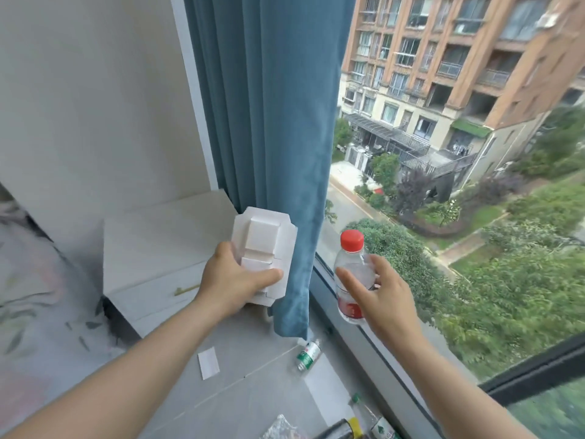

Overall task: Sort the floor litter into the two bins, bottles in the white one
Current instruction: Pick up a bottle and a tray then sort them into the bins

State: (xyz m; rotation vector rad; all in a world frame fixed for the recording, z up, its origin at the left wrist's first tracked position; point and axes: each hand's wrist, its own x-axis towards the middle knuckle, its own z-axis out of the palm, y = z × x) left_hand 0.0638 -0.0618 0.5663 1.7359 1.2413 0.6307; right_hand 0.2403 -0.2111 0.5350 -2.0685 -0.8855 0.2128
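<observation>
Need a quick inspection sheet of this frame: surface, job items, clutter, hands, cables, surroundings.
Surface: grey tiled floor beside the window.
Job's things: clear plastic bottle with red cap and red label in the right hand; folded white cardboard box in the left hand; green-labelled clear bottle lying on the floor; white paper slip flat on the floor; more bottles and wrappers at the bottom edge, partly cut off. Bins: nothing seen.
Clutter: nothing seen beyond the litter.
Grippers: left hand gripping the box; right hand around the bottle.
Cables: nothing seen.
Surroundings: blue curtain, white cabinet, window.
</observation>
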